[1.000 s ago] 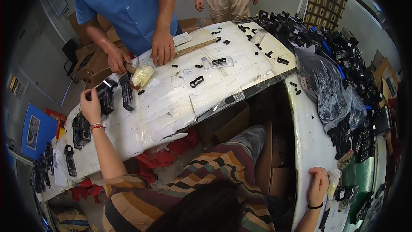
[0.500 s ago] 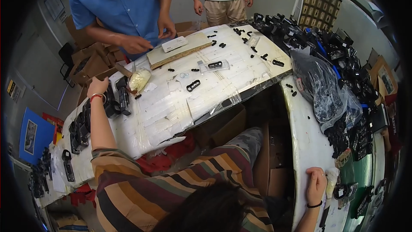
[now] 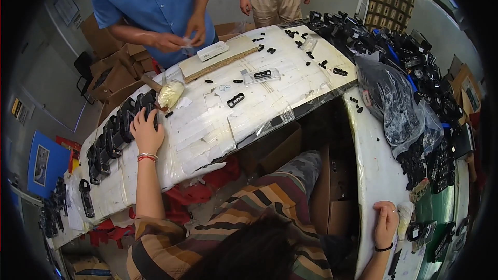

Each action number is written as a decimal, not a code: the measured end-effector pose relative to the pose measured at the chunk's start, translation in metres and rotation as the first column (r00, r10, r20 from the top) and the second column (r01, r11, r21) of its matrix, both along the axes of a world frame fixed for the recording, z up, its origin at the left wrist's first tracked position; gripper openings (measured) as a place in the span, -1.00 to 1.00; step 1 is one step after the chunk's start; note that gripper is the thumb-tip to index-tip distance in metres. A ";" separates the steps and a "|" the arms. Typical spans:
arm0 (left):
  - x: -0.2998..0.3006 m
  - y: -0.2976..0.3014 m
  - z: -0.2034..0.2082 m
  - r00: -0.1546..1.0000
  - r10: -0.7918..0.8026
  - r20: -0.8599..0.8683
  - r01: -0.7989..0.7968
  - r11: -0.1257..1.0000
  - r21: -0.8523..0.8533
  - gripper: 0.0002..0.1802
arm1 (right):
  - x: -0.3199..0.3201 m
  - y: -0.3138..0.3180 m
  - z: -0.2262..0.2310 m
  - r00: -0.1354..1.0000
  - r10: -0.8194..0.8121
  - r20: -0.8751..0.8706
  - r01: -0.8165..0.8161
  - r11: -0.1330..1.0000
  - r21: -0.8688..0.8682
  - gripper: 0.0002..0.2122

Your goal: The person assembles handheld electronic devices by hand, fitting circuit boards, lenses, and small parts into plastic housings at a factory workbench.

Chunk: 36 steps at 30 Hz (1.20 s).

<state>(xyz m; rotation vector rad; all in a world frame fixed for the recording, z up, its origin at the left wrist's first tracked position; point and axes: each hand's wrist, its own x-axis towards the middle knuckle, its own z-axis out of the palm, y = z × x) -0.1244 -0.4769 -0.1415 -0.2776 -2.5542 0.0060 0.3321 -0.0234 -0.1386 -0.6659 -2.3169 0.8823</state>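
Note:
My left hand (image 3: 147, 130), with a red band and a bangle at the wrist, grips a black plastic part (image 3: 150, 114) at the end of a row; its fingers and thumb lie over the part's near side. More black plastic parts (image 3: 106, 148) stand side by side along the left of the white table, and one part (image 3: 86, 197) stands apart nearer me. On the white surface at right rests my right hand (image 3: 385, 224), loosely closed, with nothing visible in it. Beside it lies a stick-like tool (image 3: 402, 228) with a pale plastic-wrapped end.
Across the table (image 3: 207, 124), a co-worker's hands (image 3: 181, 41) handle something clear and small behind a board (image 3: 220, 58) bearing a white box (image 3: 212, 50). Near my left hand lies a wrapped hammer (image 3: 170, 93). Small black pieces are scattered about; heaped parts and a plastic bag (image 3: 386, 103) fill the right.
My left hand has come back from the row's far side to its near end. The end part now sits closer against the row. The co-worker's hands have come together. My right hand stays put.

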 end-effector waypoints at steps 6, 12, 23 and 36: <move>-0.018 -0.004 -0.013 0.975 0.206 -0.081 -0.210 0.977 -0.042 -0.57 | 0.000 -0.001 0.004 1.000 0.017 0.019 -0.017 0.999 0.030 -0.73; -0.022 -0.002 -0.004 0.948 0.309 -0.077 -0.315 0.945 -0.083 -0.60 | 0.002 0.001 0.004 0.999 0.024 0.029 -0.024 1.000 -0.005 -0.81; -0.011 0.160 0.050 0.707 -0.707 -0.005 0.691 0.688 0.222 -0.64 | 0.000 0.000 0.004 1.000 -0.001 0.016 0.000 0.999 0.053 -0.88; -0.024 0.354 0.074 0.470 -0.837 0.280 0.818 0.532 0.219 -0.30 | 0.000 0.022 0.007 0.976 -0.188 -0.112 0.213 0.936 0.279 -0.96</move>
